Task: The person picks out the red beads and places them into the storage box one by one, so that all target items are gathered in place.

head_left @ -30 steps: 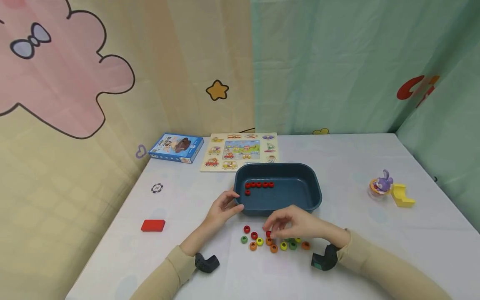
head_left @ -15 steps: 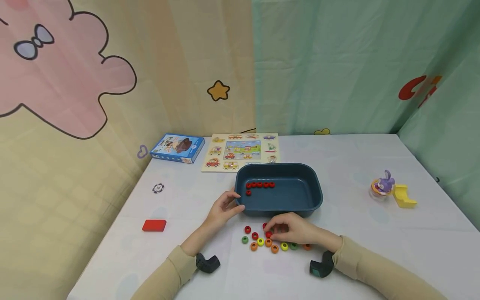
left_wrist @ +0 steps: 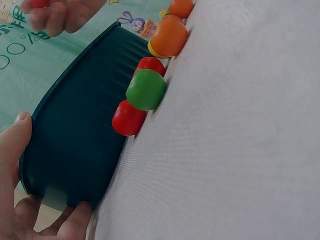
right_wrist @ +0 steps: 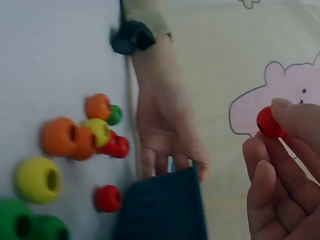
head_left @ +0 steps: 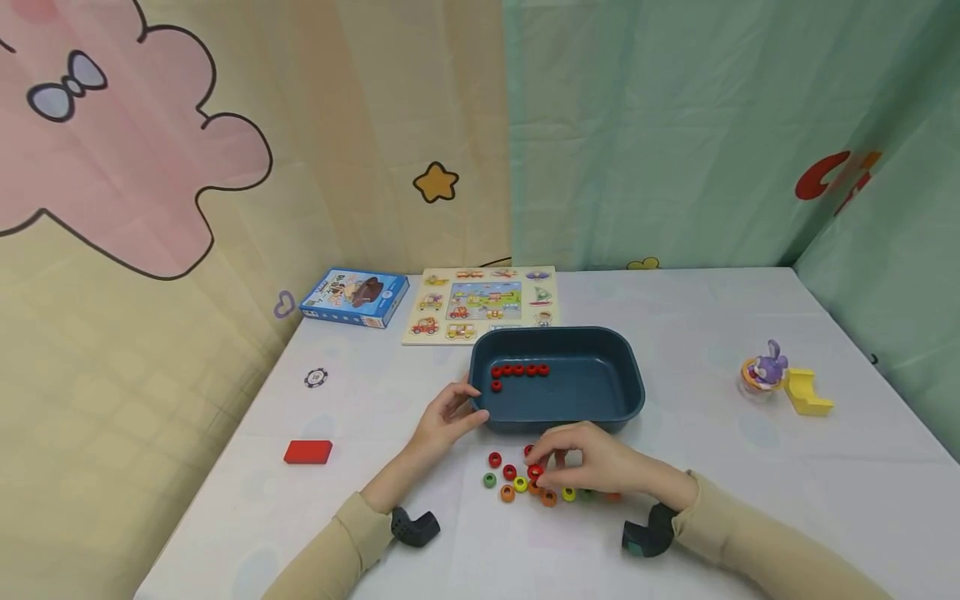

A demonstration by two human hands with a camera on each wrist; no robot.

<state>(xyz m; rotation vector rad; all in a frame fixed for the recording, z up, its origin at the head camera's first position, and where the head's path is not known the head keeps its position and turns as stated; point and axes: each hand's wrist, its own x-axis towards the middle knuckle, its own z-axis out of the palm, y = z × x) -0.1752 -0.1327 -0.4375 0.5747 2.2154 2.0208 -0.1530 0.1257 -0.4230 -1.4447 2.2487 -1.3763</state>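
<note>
My left hand (head_left: 447,417) grips the left end of a dark blue plastic tray (head_left: 570,427), thumb at the rim and fingers against the outer wall in the left wrist view. Inside, several red beads (head_left: 519,370) form a row along the back, with one more red bead (head_left: 497,386) in front of its left end. Between thumb and fingertips my right hand (head_left: 592,458) pinches a red bead (right_wrist: 270,123), raised over the table in front of the tray. Loose beads lie below it: red (head_left: 495,459), green (head_left: 490,480), orange (head_left: 507,493) and yellow (head_left: 521,483). My right hand partly covers some.
Behind the tray lies a wooden picture puzzle (head_left: 442,332), beside a blue box (head_left: 355,296). A red block (head_left: 307,452) is at the left. To the right stand a purple rabbit toy (head_left: 768,368) and a yellow curved block (head_left: 807,394). Patterned curtains hang behind the table.
My right hand has come down to the loose beads, pinched a red one and lifted it slightly. The left hand keeps its grip on the tray.
</note>
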